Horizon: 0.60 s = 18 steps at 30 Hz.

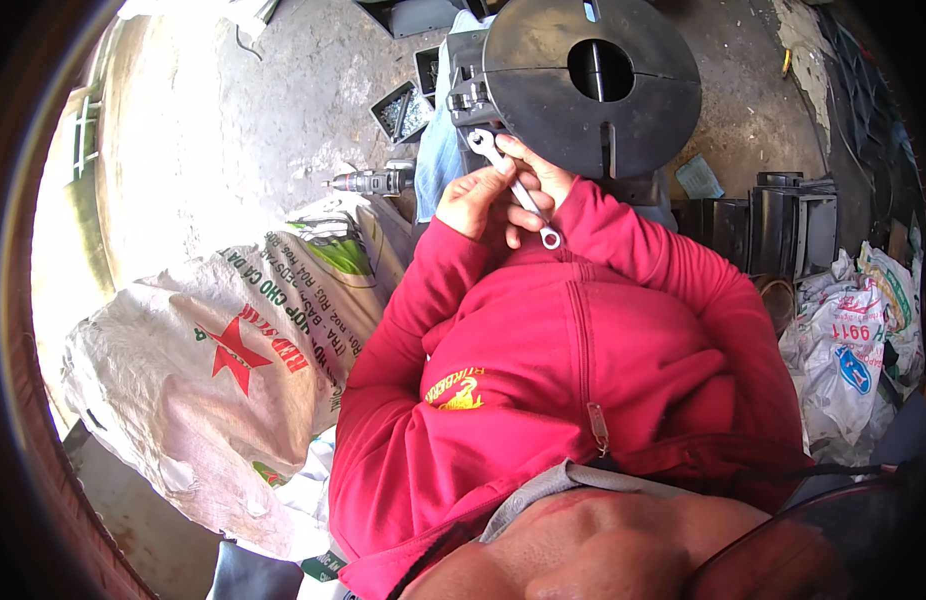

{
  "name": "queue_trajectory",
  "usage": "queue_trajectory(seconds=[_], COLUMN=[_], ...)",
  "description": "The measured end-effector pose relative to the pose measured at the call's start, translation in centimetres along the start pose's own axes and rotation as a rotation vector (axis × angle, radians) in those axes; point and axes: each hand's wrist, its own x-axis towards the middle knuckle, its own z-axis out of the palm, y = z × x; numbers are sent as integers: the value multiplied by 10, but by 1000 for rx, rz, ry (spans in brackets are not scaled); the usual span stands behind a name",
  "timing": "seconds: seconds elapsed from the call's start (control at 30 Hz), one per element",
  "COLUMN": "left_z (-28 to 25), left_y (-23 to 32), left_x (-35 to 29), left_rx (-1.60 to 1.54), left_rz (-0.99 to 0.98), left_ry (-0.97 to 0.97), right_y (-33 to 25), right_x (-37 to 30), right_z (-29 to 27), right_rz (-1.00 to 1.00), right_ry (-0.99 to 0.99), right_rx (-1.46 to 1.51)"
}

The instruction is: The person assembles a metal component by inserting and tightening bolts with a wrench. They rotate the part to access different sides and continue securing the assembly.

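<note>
A silver combination wrench (526,202) slants in front of my chest, its open jaw up at the left and its ring end down at the right. My left hand (470,203) is closed around the wrench's shaft. Behind the wrench, my right hand (543,172) is bent inward with its fingertips drawn together by the open jaw; what they pinch, if anything, is hidden. Just beyond both hands stands a large black round plate (553,120) with a centre hole, slots and a seam across it. A dark bracket with bolts (470,95) joins its left side.
A cordless drill (371,181) lies on the floor to the left. Near it is a black bin of small metal fasteners (401,112), beside a blue cloth (439,165). White woven sacks (213,370) fill the left, and black metal parts (791,225) stand at right.
</note>
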Motion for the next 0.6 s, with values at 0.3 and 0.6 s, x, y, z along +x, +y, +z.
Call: queue_trajectory(seconds=[0.3,0.6], left_z=[-17,-53], left_y=[17,59], left_x=[6,7], left_rx=[163,615], left_rz=[56,-33], left_ry=[3,7], right_y=[-1,5], right_x=[13,17], right_z=[11,-9], right_rz=[-230,-315], right_ry=[243,-36], right_rx=[-16,26])
